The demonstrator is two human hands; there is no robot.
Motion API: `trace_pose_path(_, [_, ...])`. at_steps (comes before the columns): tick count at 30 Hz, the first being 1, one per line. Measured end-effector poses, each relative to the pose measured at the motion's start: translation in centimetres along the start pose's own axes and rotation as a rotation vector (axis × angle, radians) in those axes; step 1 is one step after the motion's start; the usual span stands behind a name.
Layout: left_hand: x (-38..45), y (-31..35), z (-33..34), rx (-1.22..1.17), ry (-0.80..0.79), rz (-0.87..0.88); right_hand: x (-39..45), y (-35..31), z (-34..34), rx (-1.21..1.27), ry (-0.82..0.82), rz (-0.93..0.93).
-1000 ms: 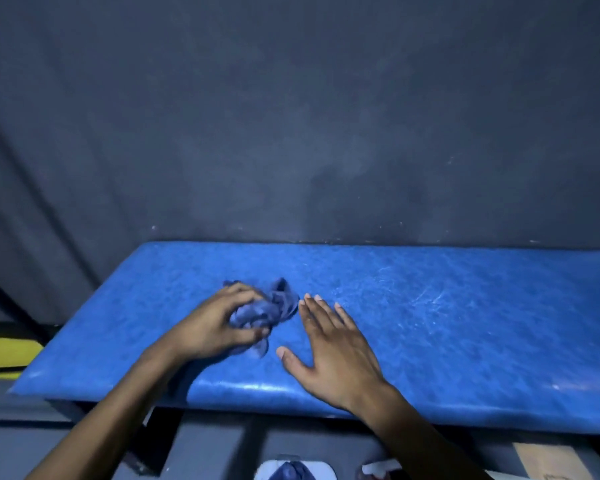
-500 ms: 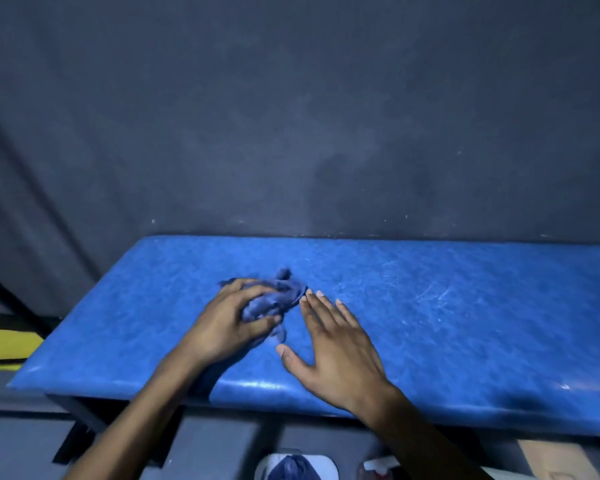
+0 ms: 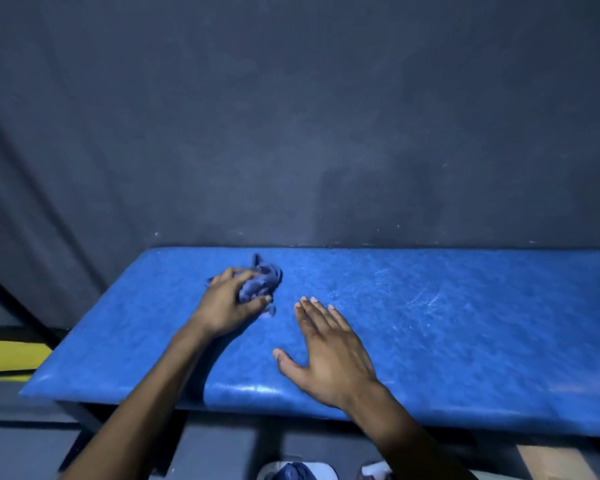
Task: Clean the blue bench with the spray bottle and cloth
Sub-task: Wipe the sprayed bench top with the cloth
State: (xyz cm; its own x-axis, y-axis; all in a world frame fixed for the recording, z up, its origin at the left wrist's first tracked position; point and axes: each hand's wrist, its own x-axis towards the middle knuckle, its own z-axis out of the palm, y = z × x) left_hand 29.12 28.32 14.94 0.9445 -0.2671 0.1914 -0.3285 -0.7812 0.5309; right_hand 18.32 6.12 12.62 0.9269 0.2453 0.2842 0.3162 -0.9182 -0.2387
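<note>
A long blue padded bench runs across the view against a dark wall. My left hand grips a crumpled dark blue cloth and presses it onto the bench near the back left. My right hand lies flat on the seat with straight fingers, to the right of the cloth and closer to the front edge. At the bottom edge a pale object that may be the spray bottle shows only in part.
A dark grey wall stands right behind the bench. A yellow strip lies low at the left. Below the bench's front edge are a white and blue shoe and a tan box.
My left hand has pushed the cloth away from me toward the bench's back edge, opening a gap from my right hand, which stays flat in place.
</note>
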Motion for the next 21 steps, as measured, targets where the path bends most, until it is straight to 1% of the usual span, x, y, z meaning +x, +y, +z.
trace_pose_path(3, [-5.0,1.9,-0.4,-0.044,-0.017,0.073,-0.3,-0.3,-0.6,0.000,-0.037,0.017])
trace_pose_path(6, [-6.9,3.3,-1.4,-0.130,0.022,0.038,-1.3,0.1,-1.9,0.011,-0.038,0.068])
trace_pose_path(8, [-6.5,4.7,-1.7,-0.200,0.060,0.056,-3.0,2.5,-2.6,0.009,-0.002,0.137])
trace_pose_path(11, [-4.1,7.8,-0.5,-0.284,0.096,0.167,-6.4,8.1,-4.0,-0.099,0.026,0.230])
trace_pose_path(13, [-2.3,10.8,1.7,-0.294,0.082,0.239,-8.1,10.9,-5.3,-0.125,-0.015,0.236])
trace_pose_path(15, [-0.8,13.6,4.6,-0.296,0.016,0.290,-9.1,12.9,-6.5,-0.119,-0.063,0.226])
trace_pose_path(16, [-0.2,14.7,6.4,-0.264,-0.024,0.295,-9.3,13.5,-7.0,-0.114,-0.068,0.234])
trace_pose_path(17, [0.6,15.4,8.3,-0.185,-0.042,0.305,-9.5,13.9,-7.3,-0.115,-0.064,0.246])
trace_pose_path(19, [2.4,16.7,11.0,0.045,-0.036,0.301,-9.8,14.4,-7.5,-0.111,-0.049,0.262])
trace_pose_path(21, [4.8,17.7,12.5,0.102,-0.055,0.258,-9.9,14.4,-7.3,-0.092,-0.016,0.272])
